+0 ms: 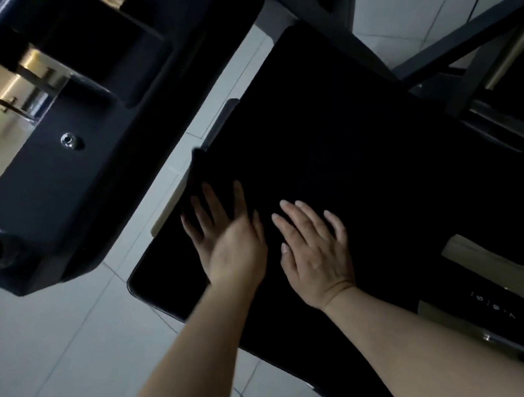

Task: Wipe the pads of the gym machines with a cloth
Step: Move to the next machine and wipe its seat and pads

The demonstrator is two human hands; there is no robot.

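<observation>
Both hands flat, fingers straight | left hand [233, 243] presses dark cloth [207, 175] | right hand [315, 259] on smooth black pad [353, 136]

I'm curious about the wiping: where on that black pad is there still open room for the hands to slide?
The pad is bare ahead of the right hand, up to the frame bars. It is crowded near the left edge, where the left hand presses the dark cloth.

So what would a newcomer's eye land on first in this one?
Two bare hands spread flat on a big black pad mid-frame: the left hand presses a dark cloth near the pad's left edge, the right hand rests beside it. A dark machine frame looms at left.
</observation>
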